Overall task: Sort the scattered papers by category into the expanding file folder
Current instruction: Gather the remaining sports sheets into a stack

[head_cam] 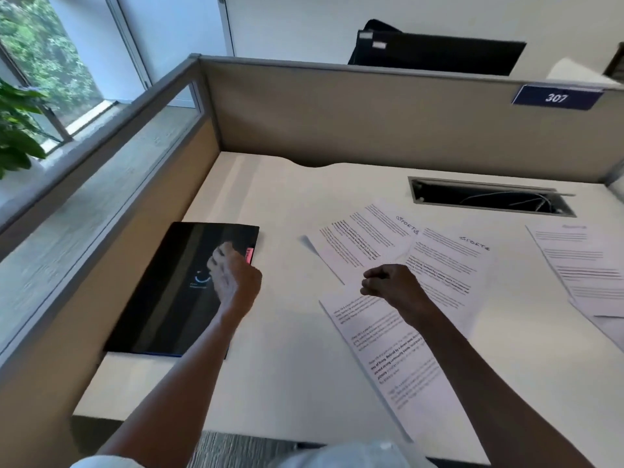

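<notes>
Left hand [233, 275] touches folder [175, 292]; right hand [393, 282] pinches paper [388, 349].

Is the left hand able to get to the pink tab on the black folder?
Probably yes. The left hand already rests on the black folder, fingertips right beside the pink tab, and nothing lies between them.

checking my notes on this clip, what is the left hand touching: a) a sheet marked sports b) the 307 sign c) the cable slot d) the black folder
d: the left hand rests on the black folder beside its pink tab, while the sheets marked sports lie off to the right near the right hand.
</notes>
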The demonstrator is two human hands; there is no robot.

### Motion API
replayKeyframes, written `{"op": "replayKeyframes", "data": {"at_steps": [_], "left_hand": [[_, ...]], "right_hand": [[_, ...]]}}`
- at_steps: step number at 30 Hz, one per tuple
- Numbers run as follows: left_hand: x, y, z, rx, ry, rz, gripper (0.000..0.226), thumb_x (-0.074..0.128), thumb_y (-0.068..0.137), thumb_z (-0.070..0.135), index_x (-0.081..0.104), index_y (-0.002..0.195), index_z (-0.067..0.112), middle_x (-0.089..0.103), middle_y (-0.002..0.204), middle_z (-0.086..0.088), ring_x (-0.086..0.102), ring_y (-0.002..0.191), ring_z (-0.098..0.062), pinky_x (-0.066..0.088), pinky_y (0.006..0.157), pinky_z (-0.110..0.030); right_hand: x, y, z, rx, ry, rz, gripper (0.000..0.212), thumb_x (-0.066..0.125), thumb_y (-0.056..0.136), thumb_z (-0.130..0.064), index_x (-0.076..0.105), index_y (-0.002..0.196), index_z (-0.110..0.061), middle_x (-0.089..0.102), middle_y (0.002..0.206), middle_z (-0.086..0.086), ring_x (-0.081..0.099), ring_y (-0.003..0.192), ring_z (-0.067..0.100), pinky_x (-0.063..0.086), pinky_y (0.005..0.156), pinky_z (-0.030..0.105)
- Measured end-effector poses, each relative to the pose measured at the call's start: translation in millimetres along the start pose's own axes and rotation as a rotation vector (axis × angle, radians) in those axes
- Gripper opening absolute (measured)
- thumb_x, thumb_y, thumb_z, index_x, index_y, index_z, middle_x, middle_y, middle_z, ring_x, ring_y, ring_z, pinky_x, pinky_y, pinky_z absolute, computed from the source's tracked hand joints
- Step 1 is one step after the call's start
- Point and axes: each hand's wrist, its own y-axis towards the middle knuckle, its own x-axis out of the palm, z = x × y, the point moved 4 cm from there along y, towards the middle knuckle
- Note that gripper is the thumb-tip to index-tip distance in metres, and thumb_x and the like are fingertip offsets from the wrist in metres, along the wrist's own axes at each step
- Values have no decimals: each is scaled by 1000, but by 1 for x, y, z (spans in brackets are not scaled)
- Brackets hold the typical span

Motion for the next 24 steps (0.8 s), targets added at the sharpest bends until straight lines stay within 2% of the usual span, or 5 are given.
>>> {"op": "replayKeyframes", "data": {"at_steps": [7, 10, 15, 21, 24], "left_hand": [[45, -55, 56, 87, -332, -76, 51, 62, 84, 4, 48, 133, 2, 55, 132, -15, 49, 125, -32, 37, 100, -31], [80, -79, 58, -145, -411, -253, 63, 71, 83, 18, 44, 137, -1, 56, 134, -20, 53, 125, -35, 42, 104, -36], [118, -121, 57, -548, -576, -426, 75, 75, 67, 26, 42, 125, -9, 58, 122, -22, 58, 112, -38, 52, 97, -48], [145, -143, 66, -562, -701, -447, 38, 68, 56, 15, 67, 90, -2, 71, 90, -18, 71, 89, -36, 59, 82, -50], [148, -163, 73, -468, -682, -479, 9, 65, 70, 4, 70, 75, 9, 74, 88, -16, 71, 87, -34, 58, 82, -50]], "right_hand": [[-67, 14, 36, -22, -235, 208, 17, 70, 79, -4, 71, 96, -2, 72, 78, 8, 70, 73, 22, 54, 71, 30], [-95, 10, 51, -21, -522, 269, 19, 72, 77, -11, 71, 96, -7, 72, 93, 7, 66, 90, 23, 46, 74, 26], [-115, 3, 92, 61, -792, 116, 61, 81, 74, -31, 54, 121, -2, 60, 120, 17, 54, 115, 33, 41, 93, 33], [-104, 5, 112, -29, -951, 129, 65, 76, 78, -34, 45, 126, -5, 49, 125, 17, 49, 114, 33, 41, 96, 36], [-99, 7, 111, -76, -982, 125, 61, 72, 83, -32, 43, 127, -3, 54, 122, 16, 53, 113, 31, 42, 96, 36]]}}
